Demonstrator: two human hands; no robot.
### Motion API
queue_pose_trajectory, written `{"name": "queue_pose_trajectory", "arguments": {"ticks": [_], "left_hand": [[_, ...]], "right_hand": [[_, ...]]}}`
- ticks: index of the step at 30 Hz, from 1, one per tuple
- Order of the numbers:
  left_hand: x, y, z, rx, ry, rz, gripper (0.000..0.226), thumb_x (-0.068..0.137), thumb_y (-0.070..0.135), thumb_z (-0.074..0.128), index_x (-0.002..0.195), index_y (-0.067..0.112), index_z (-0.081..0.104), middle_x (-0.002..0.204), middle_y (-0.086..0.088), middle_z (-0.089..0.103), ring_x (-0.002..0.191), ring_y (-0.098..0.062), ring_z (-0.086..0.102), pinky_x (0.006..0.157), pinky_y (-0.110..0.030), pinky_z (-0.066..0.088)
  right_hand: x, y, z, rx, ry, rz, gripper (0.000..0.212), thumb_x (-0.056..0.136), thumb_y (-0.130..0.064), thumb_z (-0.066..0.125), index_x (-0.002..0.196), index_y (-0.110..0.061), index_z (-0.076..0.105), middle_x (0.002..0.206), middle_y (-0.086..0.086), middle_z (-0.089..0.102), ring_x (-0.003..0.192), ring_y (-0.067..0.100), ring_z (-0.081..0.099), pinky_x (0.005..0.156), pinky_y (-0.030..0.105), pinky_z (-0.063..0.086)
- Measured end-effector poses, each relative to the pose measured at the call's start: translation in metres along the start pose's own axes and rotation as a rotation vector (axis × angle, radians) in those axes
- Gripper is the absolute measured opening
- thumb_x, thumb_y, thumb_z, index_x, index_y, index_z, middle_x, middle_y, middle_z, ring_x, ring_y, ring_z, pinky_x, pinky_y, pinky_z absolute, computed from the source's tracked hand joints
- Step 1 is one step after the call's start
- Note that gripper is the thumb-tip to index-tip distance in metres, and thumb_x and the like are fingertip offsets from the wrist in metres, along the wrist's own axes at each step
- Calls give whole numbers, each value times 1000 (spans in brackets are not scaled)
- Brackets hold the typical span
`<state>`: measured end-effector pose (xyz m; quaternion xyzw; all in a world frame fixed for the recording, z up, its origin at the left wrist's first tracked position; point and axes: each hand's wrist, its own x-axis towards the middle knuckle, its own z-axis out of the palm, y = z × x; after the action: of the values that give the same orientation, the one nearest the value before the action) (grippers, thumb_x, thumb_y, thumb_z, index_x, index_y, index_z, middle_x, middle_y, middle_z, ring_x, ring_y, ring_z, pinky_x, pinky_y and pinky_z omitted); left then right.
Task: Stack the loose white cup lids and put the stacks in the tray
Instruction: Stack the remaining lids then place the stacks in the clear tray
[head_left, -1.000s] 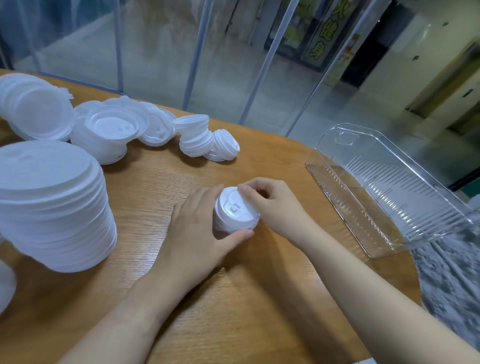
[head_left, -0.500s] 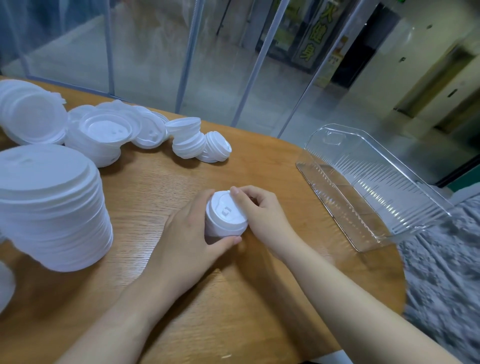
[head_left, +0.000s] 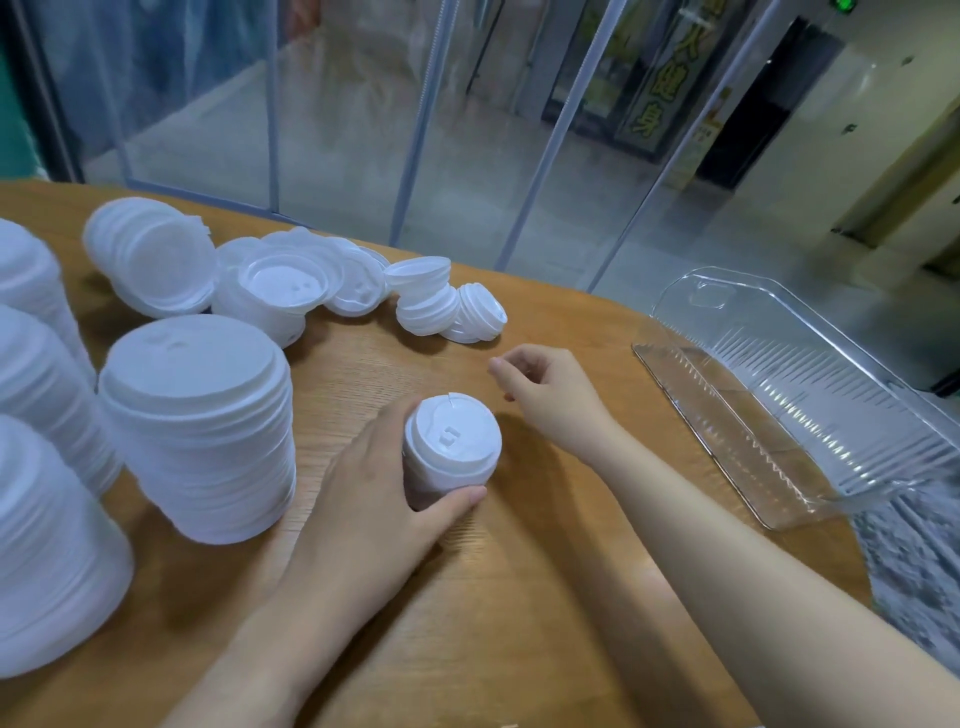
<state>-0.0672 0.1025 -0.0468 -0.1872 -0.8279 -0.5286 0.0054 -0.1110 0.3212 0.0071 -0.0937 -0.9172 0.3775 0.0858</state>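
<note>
Here, the left hand (head_left: 363, 493) grips a small stack of white cup lids (head_left: 451, 447) at frame centre. The right hand (head_left: 550, 392) hovers just above-right, fingers loosely curled, holding nothing. The clear tray (head_left: 810, 395) sits at right.

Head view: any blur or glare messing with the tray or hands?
Head view: right hand slightly motion-blurred; left hand and small lid stack sharp; clear tray shows streaky glare on its ribs; wide-angle lens bends the table edge.

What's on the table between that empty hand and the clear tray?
Nothing: in the head view only bare wooden table lies between the right hand and the clear tray.
</note>
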Motion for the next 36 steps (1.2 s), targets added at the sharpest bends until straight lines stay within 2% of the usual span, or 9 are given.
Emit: {"name": "queue_pose_trajectory", "arguments": {"ticks": [3,6,9,12,16,19,25,29,36], "left_hand": [[2,-2,3,19,23,-5,85,72,54,86,143,40,40,134,26,52,124,0,48,108,-32,40],[2,-3,8,29,28,5,85,71,51,87,141,41,39,133,28,51,123,4,46,108,-32,39],[1,-6,12,26,25,-1,90,71,49,88,144,42,36,137,27,48,128,1,45,112,-35,38],[1,-10,13,43,16,-16,101,69,51,89,151,38,30,143,24,45,134,-2,43,115,-36,36],[1,-11,12,40,8,-12,109,69,52,89,155,39,23,146,28,38,136,2,34,117,-26,28],[0,-10,13,49,-9,-5,111,70,54,87,155,41,17,142,32,31,134,7,26,109,-14,19],[1,-11,14,63,-30,4,111,69,56,86,154,43,16,143,32,34,133,8,27,109,-13,17],[2,-12,14,60,-30,2,107,68,56,86,153,41,23,142,28,39,132,5,33,108,-13,21],[1,-10,14,79,-25,10,106,71,59,84,155,35,24,146,23,39,131,3,29,107,-13,18]], "right_hand": [[25,1,8,-135,51,-91,10,95,-32,73,91,-23,70,89,-1,68,76,7,56,71,21,42],[52,-10,9,-194,78,-183,32,91,-35,78,116,-19,66,109,-3,61,93,8,55,82,12,41],[83,-34,3,-250,38,-209,65,87,-41,82,140,-15,54,132,0,56,118,11,51,103,25,41],[111,-54,5,-291,-48,-131,95,81,-52,84,155,-17,36,153,2,46,141,16,43,111,28,37],[134,-56,23,-313,-117,-36,114,72,-64,85,160,-21,26,160,2,41,145,20,41,116,38,38],[142,-52,36,-315,-109,-36,115,71,-66,84,160,-20,28,154,1,48,140,22,47,113,39,42],[148,-50,47,-264,-65,-55,102,76,-58,84,157,-21,34,150,5,51,133,24,51,105,35,44],[139,-54,43,-206,-36,-65,93,79,-49,86,154,-21,38,147,2,52,123,16,53,94,26,41],[34,-63,-6,155,164,-47,89,75,-45,91,149,-25,46,133,-8,58,116,5,63,94,25,53]]}}
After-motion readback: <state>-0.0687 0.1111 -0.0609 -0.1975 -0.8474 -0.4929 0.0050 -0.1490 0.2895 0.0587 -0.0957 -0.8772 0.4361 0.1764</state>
